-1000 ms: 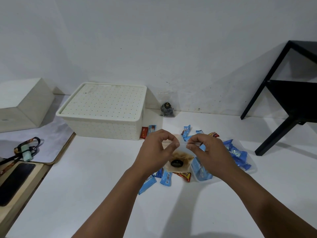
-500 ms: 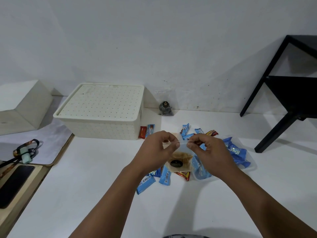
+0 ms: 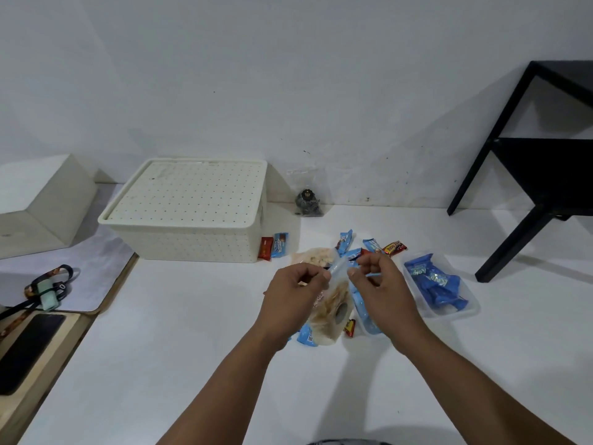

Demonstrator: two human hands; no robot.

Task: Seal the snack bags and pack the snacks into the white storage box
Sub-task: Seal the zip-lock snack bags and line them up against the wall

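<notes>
My left hand [image 3: 293, 298] and right hand [image 3: 382, 293] are both raised over the white table [image 3: 192, 364], each pinching the top strip of a clear snack bag [image 3: 332, 308] between thumb and fingertips. The bag hangs between them with pale chips and a round black label inside; label text too small to read. White storage box [image 3: 189, 211] sits at back left, perforated lid on. Small blue wrappers [image 3: 346, 240] are scattered behind the bag, print not legible. One red-yellow wrapper [image 3: 394, 248] among them, lettering blurred. Clear tray [image 3: 449, 311] of blue packets to the right, white lettering unreadable. Dark bagged snack [image 3: 308, 200] against the wall.
</notes>
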